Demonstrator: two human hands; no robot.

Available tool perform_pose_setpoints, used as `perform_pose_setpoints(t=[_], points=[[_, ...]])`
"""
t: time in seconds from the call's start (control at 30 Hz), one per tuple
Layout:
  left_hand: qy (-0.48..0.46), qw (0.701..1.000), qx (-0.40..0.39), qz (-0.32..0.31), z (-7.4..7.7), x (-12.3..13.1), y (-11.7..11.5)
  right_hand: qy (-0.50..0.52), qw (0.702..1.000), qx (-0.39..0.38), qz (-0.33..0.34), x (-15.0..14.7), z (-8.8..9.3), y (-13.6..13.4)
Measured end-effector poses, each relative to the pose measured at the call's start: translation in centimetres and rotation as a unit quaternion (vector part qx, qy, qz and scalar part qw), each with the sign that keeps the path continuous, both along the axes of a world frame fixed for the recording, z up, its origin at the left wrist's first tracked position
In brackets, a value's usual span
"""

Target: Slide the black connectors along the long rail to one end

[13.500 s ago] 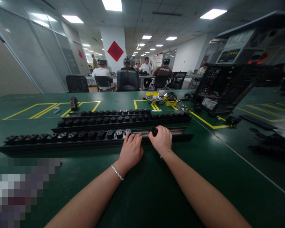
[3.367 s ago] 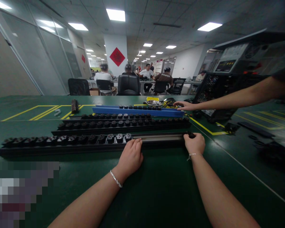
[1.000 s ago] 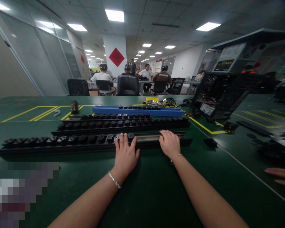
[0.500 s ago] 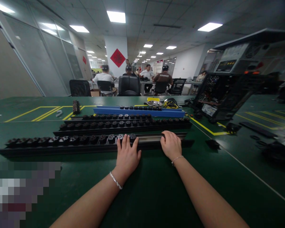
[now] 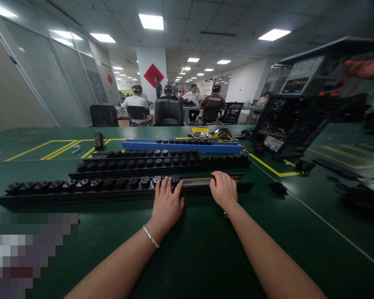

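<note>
A long black rail [image 5: 81,195] lies across the green table [image 5: 205,249] in front of me. Its left part is filled with several black socket modules, and its right part is a bare channel [image 5: 196,179]. My left hand [image 5: 166,203] lies flat on the rail with fingers spread, fingertips on the last modules in the row. My right hand [image 5: 223,190] rests on the bare channel a little to the right, fingers bent and pressed together. Whatever is under them is hidden.
Two more filled black rails [image 5: 162,163] and a blue rail [image 5: 180,146] lie behind. A small black piece [image 5: 277,187] sits right of the rail end. An open computer case [image 5: 286,120] stands right. Another person's hand [image 5: 364,66] shows top right. People sit at far desks.
Over the last second my hands have hardly shifted. Another person's hand has come into view at the top right. The blue rail was set down by a co-worker before that.
</note>
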State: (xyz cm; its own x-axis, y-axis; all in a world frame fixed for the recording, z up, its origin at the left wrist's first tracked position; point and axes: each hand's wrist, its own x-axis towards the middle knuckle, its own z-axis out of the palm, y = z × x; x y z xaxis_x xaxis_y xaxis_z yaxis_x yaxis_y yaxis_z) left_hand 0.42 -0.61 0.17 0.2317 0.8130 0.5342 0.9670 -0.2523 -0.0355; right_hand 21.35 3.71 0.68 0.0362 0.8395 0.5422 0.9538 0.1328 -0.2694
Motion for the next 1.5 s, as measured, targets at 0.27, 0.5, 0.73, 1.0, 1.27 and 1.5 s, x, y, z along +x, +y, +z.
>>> perform_pose_setpoints(t=[0.27, 0.5, 0.73, 1.0, 1.27, 1.5], points=[[-0.011, 1.0, 0.0, -0.022, 0.0, 0.0, 0.0, 0.004, 1.0, -0.005, -0.001, -0.1, 0.1, -0.1], [-0.021, 0.999, 0.0, -0.044, 0.1, 0.1, 0.1, -0.001, 1.0, -0.001, 0.004, 0.1, 0.0, 0.0], [-0.053, 0.995, 0.012, -0.079, -0.1, 0.1, 0.3, 0.0, 1.0, 0.02, -0.002, 0.1, -0.3, 0.2], [-0.064, 0.994, -0.004, -0.089, -0.1, 0.1, 0.3, 0.004, 0.999, 0.033, -0.003, 0.0, -0.4, 0.2], [-0.076, 0.993, -0.022, -0.092, -0.1, 0.1, 0.2, 0.012, 0.996, 0.04, 0.075, -1.7, 0.3, -0.5], [-0.072, 0.993, -0.031, -0.091, -0.1, 0.3, 0.3, 0.063, 0.99, -0.022, 0.126, -4.4, 0.8, -0.8]])
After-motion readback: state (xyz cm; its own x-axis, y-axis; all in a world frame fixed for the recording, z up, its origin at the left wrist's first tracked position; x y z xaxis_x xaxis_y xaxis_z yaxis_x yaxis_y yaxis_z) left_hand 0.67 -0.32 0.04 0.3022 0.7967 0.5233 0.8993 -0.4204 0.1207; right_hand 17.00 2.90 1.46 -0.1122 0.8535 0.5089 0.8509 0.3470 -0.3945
